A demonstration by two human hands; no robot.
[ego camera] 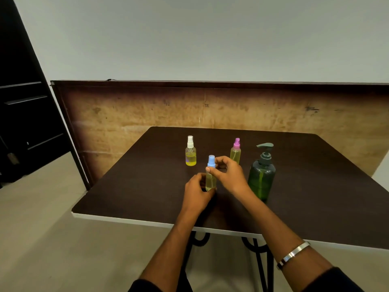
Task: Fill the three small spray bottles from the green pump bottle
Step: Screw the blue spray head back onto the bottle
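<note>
A slim spray bottle with a blue cap (211, 175) stands at the middle of the dark table (126, 197), holding pale yellow liquid. My left hand (196, 191) grips its lower body. My right hand (228, 174) pinches the blue cap from the right. Behind to the left stands a white-capped spray bottle (190, 151) with yellow liquid in its lower half. A pink-capped spray bottle (235, 151) stands behind my right hand, yellowish inside. The green pump bottle (261, 173) stands upright just right of my right wrist, its pump in place.
A wooden board (147, 106) leans upright behind the table. A dark shelving unit (23, 102) stands at the left. The table's white front edge (126, 221) runs near my forearms, with black metal legs below.
</note>
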